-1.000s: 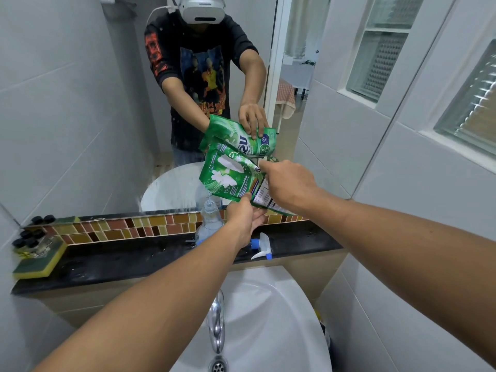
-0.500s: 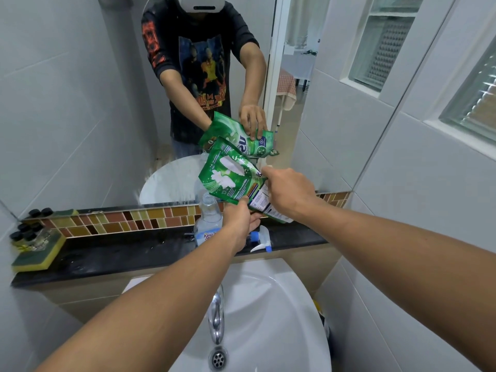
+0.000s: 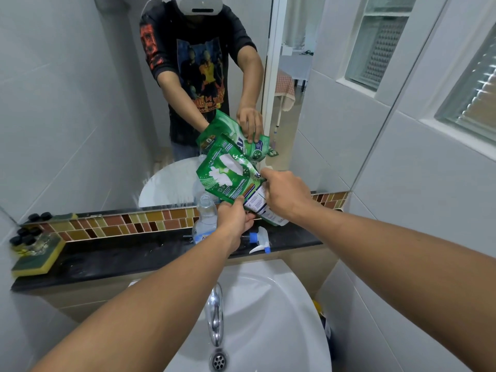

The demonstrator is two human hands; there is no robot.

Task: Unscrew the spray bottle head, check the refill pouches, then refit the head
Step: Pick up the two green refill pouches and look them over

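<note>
A green refill pouch [image 3: 228, 174] is held up in front of the mirror, tilted, above the black ledge. My left hand [image 3: 234, 220] pinches its lower edge and my right hand [image 3: 284, 194] grips its right side near the white label. Just below the pouch stands a clear spray bottle [image 3: 205, 220] with its neck open and no head on it. The white and blue spray head [image 3: 260, 240] lies on the ledge to the right of my left hand. Whether a second pouch sits behind the first I cannot tell.
The black ledge [image 3: 120, 257] runs along a mirror [image 3: 80, 103] with a mosaic tile strip. A yellow-green sponge [image 3: 37, 260] carrying small black-capped bottles [image 3: 25, 236] sits at its left end. Below are a white basin [image 3: 281, 304] and a chrome tap [image 3: 214, 312]. Tiled wall close on the right.
Both hands have kept hold of the pouch and lowered it slightly toward the open bottle neck. The bottle and spray head have not moved.
</note>
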